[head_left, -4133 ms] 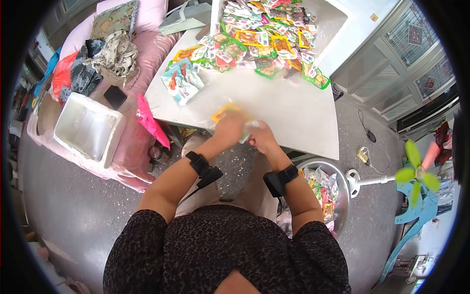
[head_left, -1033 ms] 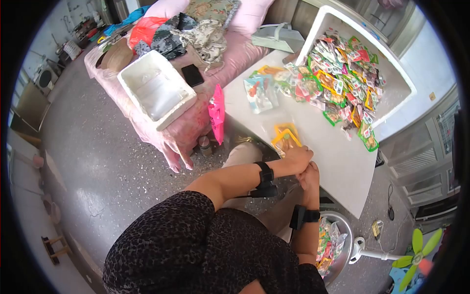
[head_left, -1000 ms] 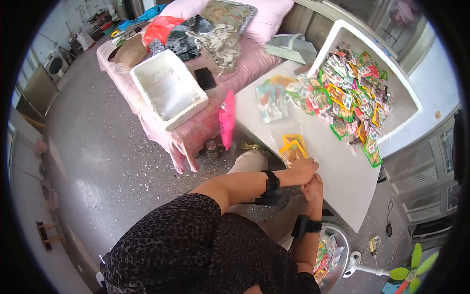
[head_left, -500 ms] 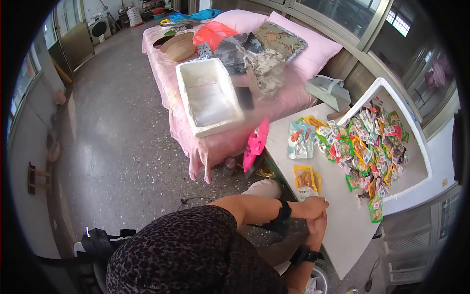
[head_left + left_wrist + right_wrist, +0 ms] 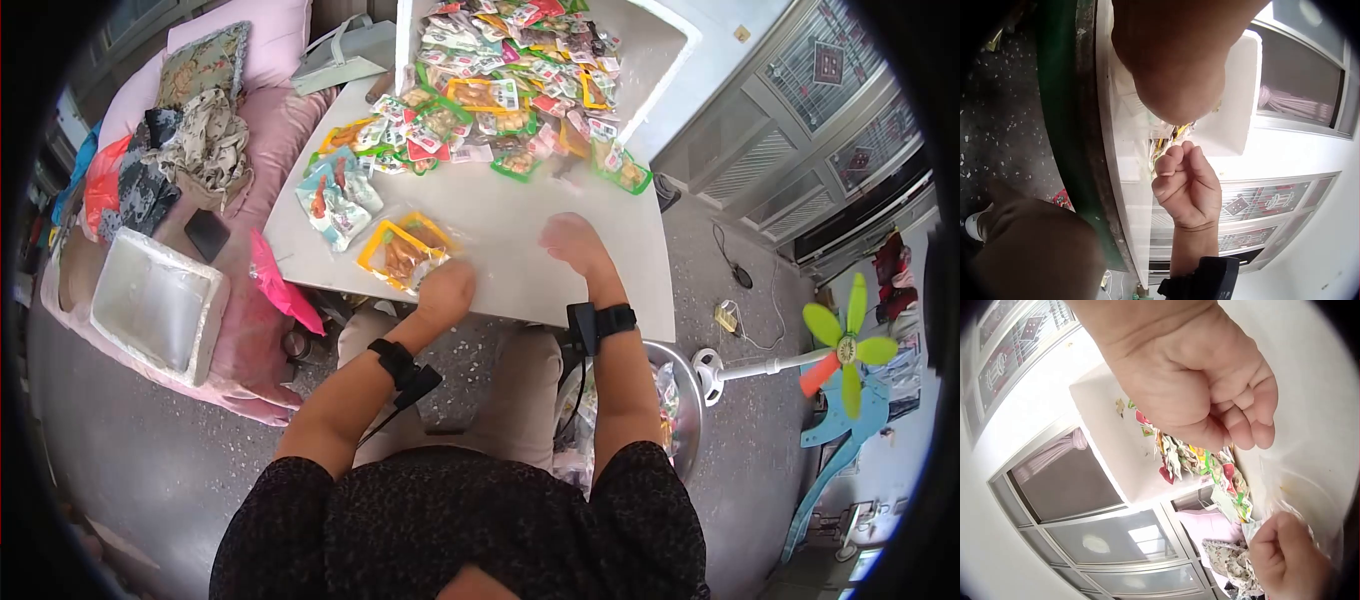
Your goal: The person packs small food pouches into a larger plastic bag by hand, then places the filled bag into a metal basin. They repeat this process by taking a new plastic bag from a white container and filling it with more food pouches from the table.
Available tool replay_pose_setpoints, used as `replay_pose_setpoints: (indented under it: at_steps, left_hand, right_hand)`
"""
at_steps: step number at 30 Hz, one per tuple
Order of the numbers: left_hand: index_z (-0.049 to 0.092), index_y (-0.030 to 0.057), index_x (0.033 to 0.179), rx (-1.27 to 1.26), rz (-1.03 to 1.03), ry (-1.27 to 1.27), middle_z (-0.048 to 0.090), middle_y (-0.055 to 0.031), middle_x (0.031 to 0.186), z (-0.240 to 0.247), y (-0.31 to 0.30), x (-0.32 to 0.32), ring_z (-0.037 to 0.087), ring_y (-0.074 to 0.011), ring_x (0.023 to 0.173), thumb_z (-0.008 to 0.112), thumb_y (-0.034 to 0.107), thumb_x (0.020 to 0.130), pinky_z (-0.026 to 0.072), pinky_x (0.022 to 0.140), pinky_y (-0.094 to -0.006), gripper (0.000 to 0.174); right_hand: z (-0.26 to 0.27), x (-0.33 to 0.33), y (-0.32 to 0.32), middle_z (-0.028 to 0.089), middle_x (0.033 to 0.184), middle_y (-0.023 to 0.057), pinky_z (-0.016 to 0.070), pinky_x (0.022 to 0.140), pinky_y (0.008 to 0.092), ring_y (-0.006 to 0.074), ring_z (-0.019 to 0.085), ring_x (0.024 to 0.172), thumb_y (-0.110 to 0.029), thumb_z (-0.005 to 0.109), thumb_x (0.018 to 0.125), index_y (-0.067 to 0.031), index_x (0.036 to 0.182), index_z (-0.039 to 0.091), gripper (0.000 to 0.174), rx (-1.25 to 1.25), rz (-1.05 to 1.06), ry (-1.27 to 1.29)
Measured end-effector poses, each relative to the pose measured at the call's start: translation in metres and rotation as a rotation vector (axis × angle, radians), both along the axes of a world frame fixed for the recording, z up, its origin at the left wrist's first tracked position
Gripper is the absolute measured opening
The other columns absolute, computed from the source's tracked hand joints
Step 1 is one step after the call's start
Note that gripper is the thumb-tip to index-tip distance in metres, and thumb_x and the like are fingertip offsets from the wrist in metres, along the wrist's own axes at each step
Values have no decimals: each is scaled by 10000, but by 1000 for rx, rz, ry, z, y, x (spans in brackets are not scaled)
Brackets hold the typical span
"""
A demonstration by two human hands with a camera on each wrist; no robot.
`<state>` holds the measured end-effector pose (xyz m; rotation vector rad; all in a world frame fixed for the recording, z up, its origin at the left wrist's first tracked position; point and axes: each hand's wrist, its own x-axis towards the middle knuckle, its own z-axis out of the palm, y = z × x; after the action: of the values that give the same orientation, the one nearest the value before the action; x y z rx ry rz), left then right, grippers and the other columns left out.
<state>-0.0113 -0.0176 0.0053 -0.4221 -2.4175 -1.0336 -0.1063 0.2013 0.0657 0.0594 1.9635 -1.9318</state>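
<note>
In the head view my left hand is at the table's front edge, beside two yellow-edged snack packets. The right wrist view shows its thumb and curled fingers pinching the clear plastic bag, which spreads over the tabletop. My right hand hovers apart over the table, its fingers loosely curled around nothing. Close up, the right palm is bare. The left wrist view has the near hand's fingers hidden and the right hand beyond it. A blue-and-white bag lies left of the packets.
Many colourful snack packets spill from a white foam box at the back of the table. A metal basin with packets stands below right, near a fan. Another foam box sits on the pink bed.
The head view has swung from the bed side back to face the table. My hands, together half a second ago, are now apart, the right one off to the right.
</note>
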Motion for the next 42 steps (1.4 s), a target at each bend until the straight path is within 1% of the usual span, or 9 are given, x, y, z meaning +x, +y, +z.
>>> replay_pose_setpoints:
  at_steps: [7,10,13,19,22,25,31,40,42]
  left_hand:
    - [458,58,672,-2,0,6,469,-115,632,0,2,-4,475,-307,603,488,101,696,382,533,-410,57]
    - [456,56,673,-9,-15,3,463,-112,623,1,1,-5,471,-305,593,500,91,683,375,524,-408,58]
    - [490,47,708,-38,-30,-7,487,-108,632,0,-2,-6,487,-300,584,516,75,685,389,519,-392,44]
    - [501,43,721,-39,-56,-28,498,-107,634,2,-3,-7,493,-300,583,516,46,674,389,520,-391,49]
    - [477,51,703,-8,-59,2,454,-98,612,2,-2,-8,469,-290,576,521,55,656,373,515,-390,65]
    - [459,54,692,10,-66,20,436,-95,610,3,-1,-8,459,-286,577,523,60,650,365,515,-390,78]
    - [484,49,724,-27,-49,10,483,-106,643,5,-2,-5,485,-295,596,518,45,669,383,529,-389,65]
    - [487,49,733,17,12,-102,501,-127,679,1,2,-7,502,-310,661,484,85,706,399,570,-398,45]
    - [494,43,748,13,32,-112,508,-133,695,2,1,-4,506,-311,670,480,88,720,403,576,-389,55]
  right_hand:
    - [-40,-124,38,546,706,69,418,569,298,189,539,676,-126,506,724,-27,756,512,104,501,-281,284]
    - [-42,-153,31,573,699,114,443,566,324,228,559,620,-127,534,669,-43,693,538,88,1011,-501,809]
    - [-33,-175,17,578,786,115,444,624,378,296,550,699,-159,540,681,-70,806,556,154,853,-484,1028]
    - [-49,-222,3,562,930,95,418,713,365,276,535,850,-198,477,750,-238,1153,400,411,1414,-417,803]
    - [-46,-224,0,518,1017,75,394,800,353,236,455,989,-198,496,738,-94,1013,499,295,1418,-308,663]
    - [-57,-230,7,527,997,80,395,796,353,254,461,979,-169,478,739,-92,1015,498,287,1328,-333,789]
    - [-34,-180,6,555,853,135,425,677,372,289,525,797,-148,446,761,-48,924,514,203,1168,-320,1071]
    - [22,-47,2,489,686,40,388,583,234,98,448,625,-110,481,794,-10,813,504,105,317,-447,951]
    - [20,-19,-2,483,687,5,379,584,210,72,435,630,-99,474,795,-11,808,507,95,182,-289,664]
